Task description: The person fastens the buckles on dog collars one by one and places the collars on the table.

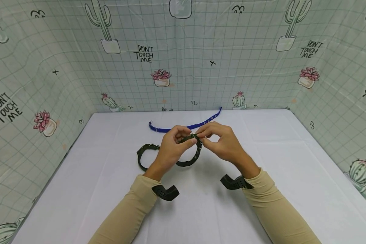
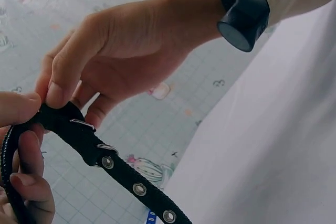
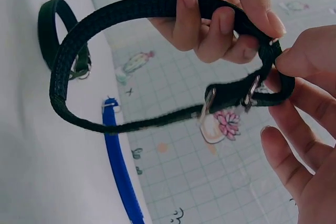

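Note:
A dark green-black collar [image 1: 189, 163] is held up in a loop between both hands, over the table. My left hand [image 1: 172, 144] curls its fingers round the band, its thumb near a small metal glint. My right hand [image 1: 222, 138] pinches the folded end of the same collar close to the left thumb. In the left wrist view, metal-rimmed eyelets run along the strap [image 2: 123, 175] beside metal hardware. The right wrist view shows a buckle [image 3: 209, 102] and a metal ring [image 3: 252, 94] on the loop's lower side. Fingers partly hide the pinched spot.
A second dark green collar [image 1: 139, 161] stands as a loop on the white table [image 1: 109, 203], left of and partly behind the left hand. Beyond the hands a blue collar [image 1: 163, 130] with eyelets lies stretched out. A printed cloth backdrop [image 1: 183, 81] rises behind the table.

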`<state>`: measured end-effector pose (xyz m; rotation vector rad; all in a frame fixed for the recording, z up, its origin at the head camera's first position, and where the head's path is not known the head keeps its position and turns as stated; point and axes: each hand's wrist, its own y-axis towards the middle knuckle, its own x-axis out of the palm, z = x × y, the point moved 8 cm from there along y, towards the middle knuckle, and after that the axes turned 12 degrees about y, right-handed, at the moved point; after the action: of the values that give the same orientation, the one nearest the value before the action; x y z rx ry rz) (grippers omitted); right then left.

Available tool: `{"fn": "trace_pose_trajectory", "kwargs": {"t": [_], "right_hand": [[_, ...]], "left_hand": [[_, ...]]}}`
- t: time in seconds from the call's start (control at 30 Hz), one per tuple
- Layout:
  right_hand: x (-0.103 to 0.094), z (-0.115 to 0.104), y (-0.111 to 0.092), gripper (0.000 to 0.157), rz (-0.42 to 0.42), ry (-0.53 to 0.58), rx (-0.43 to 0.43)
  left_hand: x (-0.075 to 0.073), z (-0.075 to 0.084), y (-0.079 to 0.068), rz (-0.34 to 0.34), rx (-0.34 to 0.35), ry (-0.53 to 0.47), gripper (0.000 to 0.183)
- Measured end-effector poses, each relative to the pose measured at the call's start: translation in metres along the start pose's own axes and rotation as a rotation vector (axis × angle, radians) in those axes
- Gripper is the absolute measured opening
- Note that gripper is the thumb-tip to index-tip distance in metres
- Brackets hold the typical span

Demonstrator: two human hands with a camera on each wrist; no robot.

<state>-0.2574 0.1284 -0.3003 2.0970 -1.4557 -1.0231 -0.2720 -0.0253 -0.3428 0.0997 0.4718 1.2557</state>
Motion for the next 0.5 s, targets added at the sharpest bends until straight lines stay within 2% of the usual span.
{"fn": "trace_pose_trajectory", "kwargs": {"t": [0.13, 0.33, 0.5], "right_hand": [[0.0006, 0.0003, -0.0003, 0.02, 0.0, -0.004, 0.0], [0.0022, 0.001, -0.0003, 0.018, 0.0, -0.002, -0.011], [0.0027, 0.0059, -0.002, 0.017, -0.003, 0.009, 0.032]], "left_hand": [[0.0008, 0.0001, -0.0004, -0.006, -0.004, -0.014, 0.028], [0.0008, 0.001, -0.0012, -0.01, 0.018, -0.02, 0.027], [0.0008, 0.0011, -0.0016, -0.01, 0.033, -0.014, 0.026]]}}
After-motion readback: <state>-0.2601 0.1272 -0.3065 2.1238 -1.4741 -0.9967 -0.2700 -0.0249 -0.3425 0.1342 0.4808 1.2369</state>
